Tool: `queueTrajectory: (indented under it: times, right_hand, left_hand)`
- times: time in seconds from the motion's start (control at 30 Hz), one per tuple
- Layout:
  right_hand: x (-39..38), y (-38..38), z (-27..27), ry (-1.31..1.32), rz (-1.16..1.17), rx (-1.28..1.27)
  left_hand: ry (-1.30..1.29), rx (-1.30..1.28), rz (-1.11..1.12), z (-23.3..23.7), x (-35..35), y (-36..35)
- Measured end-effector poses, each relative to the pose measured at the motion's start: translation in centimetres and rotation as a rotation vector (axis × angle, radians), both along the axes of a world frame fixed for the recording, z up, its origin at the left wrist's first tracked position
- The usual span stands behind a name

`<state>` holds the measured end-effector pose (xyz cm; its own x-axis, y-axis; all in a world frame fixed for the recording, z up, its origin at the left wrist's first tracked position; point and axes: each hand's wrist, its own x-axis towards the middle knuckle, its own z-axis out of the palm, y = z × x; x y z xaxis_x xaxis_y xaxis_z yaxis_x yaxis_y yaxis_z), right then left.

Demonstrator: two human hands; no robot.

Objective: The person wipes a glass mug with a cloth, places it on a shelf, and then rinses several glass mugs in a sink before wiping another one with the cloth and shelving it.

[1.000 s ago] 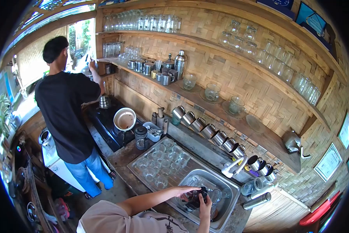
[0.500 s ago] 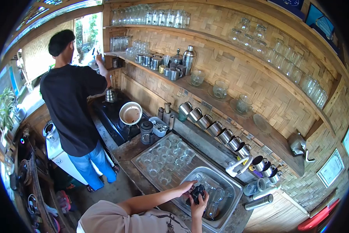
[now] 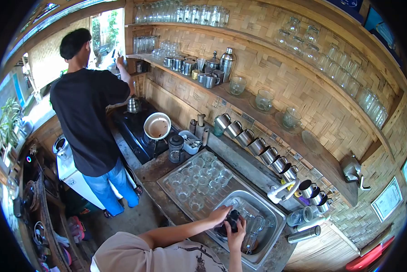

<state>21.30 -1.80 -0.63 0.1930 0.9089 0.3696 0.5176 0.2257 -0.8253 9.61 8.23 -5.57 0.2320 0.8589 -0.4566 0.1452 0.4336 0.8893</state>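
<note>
Over the steel sink (image 3: 276,235), my left hand (image 3: 220,215) and my right hand (image 3: 235,235) are together around a small black object (image 3: 231,219). My fingers are closed on it, and they cover much of it, so its exact kind does not show. Below my hands, inside the basin, lie several clear glasses (image 3: 257,223), some on their sides. More clear glasses (image 3: 197,202) stand close together on the ribbed drainboard left of the basin. A white faucet (image 3: 276,194) rises at the basin's back edge.
A person in a black shirt (image 3: 91,118) stands at the left by a stove (image 3: 135,136) holding a pot (image 3: 157,126). A French press (image 3: 176,148) and a cutlery tub (image 3: 190,142) stand beyond the drainboard. Metal mugs (image 3: 257,146) hang under a wooden shelf (image 3: 321,165).
The camera view has shifted slightly, moving the scene a little in the frame. My hands remain on the black object, which is turned differently and more covered by my fingers.
</note>
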Motion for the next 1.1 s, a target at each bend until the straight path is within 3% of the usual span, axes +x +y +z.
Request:
queueTrajectory:
  times: [0.07, 0.13, 0.23, 0.3, 0.37, 0.43, 0.47, 0.57, 0.7, 0.77, 0.87, 1.0, 1.1]
  right_hand:
    - [-0.2, -0.2, 0.6, -0.201, 0.048, 0.046]
    - [-0.1, -0.3, 0.6, -0.427, 0.109, 0.159]
    - [-0.4, 0.0, 0.2, -0.324, 0.036, 0.162]
    - [-0.7, 0.3, 0.2, -0.123, -0.02, 0.109]
    - [-0.7, 0.7, -0.3, 0.058, -0.028, 0.075]
    - [-0.2, 1.0, -1.5, 0.632, 0.078, -0.209]
    - [0.2, 1.1, -1.9, 0.727, 0.103, -0.265]
    - [-0.2, 1.0, -1.6, 0.455, 0.093, -0.115]
    - [-1.8, 0.3, 0.5, -0.254, 0.044, 0.143]
    - [-1.9, -0.1, 1.9, -0.377, 0.151, 0.138]
    - [-2.1, 0.1, 2.7, -0.452, 0.218, 0.163]
    - [-2.4, 0.8, 1.7, -0.186, 0.104, 0.113]
    - [-2.1, 1.5, 1.6, 0.325, 0.144, -0.103]
  left_hand:
    - [-0.177, -0.349, -0.031, 0.4, -0.2, 0.9]
    - [-0.267, -0.238, -0.019, 2.0, -0.8, 0.0]
    - [-0.167, -0.017, -0.031, -0.3, -0.2, 0.8]
    - [0.018, 0.203, 0.001, -1.0, 0.2, 0.8]
    - [0.309, 0.459, 0.059, 1.6, -0.2, -0.8]
    - [0.321, 0.461, 0.013, 4.5, -1.1, -2.0]
    - [0.328, 0.457, -0.002, 5.2, -1.4, -2.3]
    - [0.293, 0.393, 0.011, 4.1, -1.4, -2.0]
    - [0.121, 0.256, -0.069, -0.6, -1.3, 1.2]
    - [-0.381, -0.119, 0.011, -1.0, -1.9, 1.4]
    - [-0.311, -0.205, 0.034, 2.8, -3.1, 0.7]
    - [-0.022, 0.296, 0.027, 1.0, -2.9, 1.0]
    - [0.184, 0.403, 0.056, 2.7, -2.9, -0.2]
